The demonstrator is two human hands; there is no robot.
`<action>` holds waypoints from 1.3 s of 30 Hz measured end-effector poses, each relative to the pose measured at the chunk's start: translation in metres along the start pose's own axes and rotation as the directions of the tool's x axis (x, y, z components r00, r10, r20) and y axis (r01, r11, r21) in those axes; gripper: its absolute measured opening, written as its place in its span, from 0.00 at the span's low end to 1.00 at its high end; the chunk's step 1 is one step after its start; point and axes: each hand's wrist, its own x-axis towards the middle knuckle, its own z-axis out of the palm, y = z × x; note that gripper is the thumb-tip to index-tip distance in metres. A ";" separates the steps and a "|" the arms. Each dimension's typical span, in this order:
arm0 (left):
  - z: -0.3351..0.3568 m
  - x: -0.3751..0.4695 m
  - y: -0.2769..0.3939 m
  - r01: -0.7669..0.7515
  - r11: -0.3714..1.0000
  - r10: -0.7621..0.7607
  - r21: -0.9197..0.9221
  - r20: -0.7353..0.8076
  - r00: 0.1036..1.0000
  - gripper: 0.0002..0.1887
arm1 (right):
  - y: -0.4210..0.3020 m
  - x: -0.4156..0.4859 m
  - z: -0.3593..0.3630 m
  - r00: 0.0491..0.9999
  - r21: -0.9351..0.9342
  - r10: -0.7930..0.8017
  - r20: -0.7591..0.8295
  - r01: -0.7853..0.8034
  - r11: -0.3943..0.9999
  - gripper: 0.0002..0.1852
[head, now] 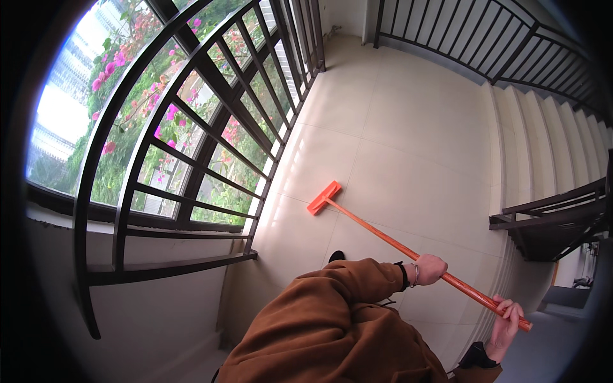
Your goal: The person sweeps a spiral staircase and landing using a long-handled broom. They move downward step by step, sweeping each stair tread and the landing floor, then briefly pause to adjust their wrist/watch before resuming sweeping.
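A push broom with an orange head (324, 197) rests on the tiled landing floor, its reddish wooden handle (378, 231) slanting down to the right. My left hand (431, 269), with a bracelet at the wrist, is closed around the middle part of the handle. Near the handle's top end my right hand (507, 316) grips it, fingers wrapped over the wood. Brown sleeves cover both arms. The underside of the broom head is hidden against the floor.
Dark metal railings (201, 275) stand before a window at the left, with pink flowers outside. Stairs (546, 143) rise at the right beside another railing (450, 52). A stair handrail (565, 206) juts in at the right. A dark shoe tip (336, 255) shows below the broom head.
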 end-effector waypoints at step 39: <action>0.038 0.038 0.064 -0.241 0.967 0.197 0.084 0.350 0.916 0.03 | -0.045 -0.093 0.001 0.968 -0.409 -0.156 -0.199 0.062 0.910 0.21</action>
